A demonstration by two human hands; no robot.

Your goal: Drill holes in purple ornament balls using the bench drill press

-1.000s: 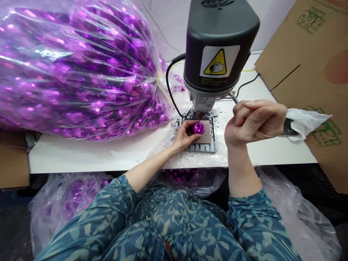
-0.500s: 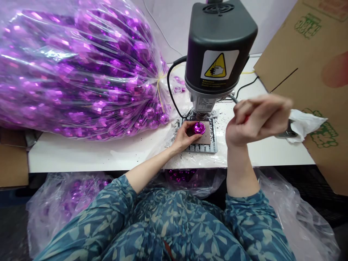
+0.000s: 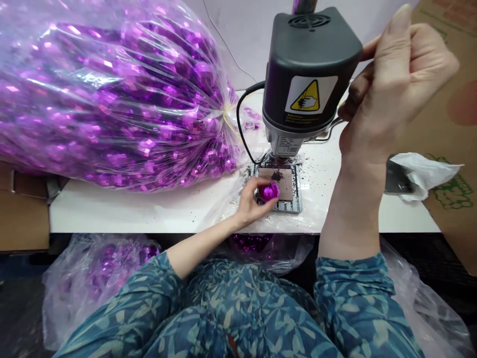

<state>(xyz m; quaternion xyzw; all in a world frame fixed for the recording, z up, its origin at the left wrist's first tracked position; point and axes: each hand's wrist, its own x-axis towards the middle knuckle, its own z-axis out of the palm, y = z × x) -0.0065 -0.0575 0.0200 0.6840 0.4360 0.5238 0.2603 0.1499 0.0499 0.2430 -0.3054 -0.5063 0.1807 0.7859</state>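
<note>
My left hand (image 3: 251, 203) pinches a shiny purple faceted ball (image 3: 269, 191) between thumb and fingers. It holds the ball over the front left of a small brown board (image 3: 286, 185), nearer to me than the drill's lower end. Dark shavings (image 3: 277, 175) lie on the board, which rests on the slotted metal base (image 3: 296, 205). Above stands a drill press (image 3: 313, 54) with a yellow warning label. My right hand (image 3: 395, 84) is raised at the press's right side, fingers curled around its lever, which is mostly hidden by the hand.
A large clear bag of purple faceted balls (image 3: 122, 109) fills the left of the white table (image 3: 149, 214). On the right are a dark object (image 3: 397, 179), white tissue (image 3: 425, 174) and a cardboard box (image 3: 447, 144). More plastic bags (image 3: 93, 283) hang below the table edge.
My right hand has risen and moved right. My left hand has drawn the ball toward me, from beneath the drill, uncovering shavings on the board. The view has shifted slightly.
</note>
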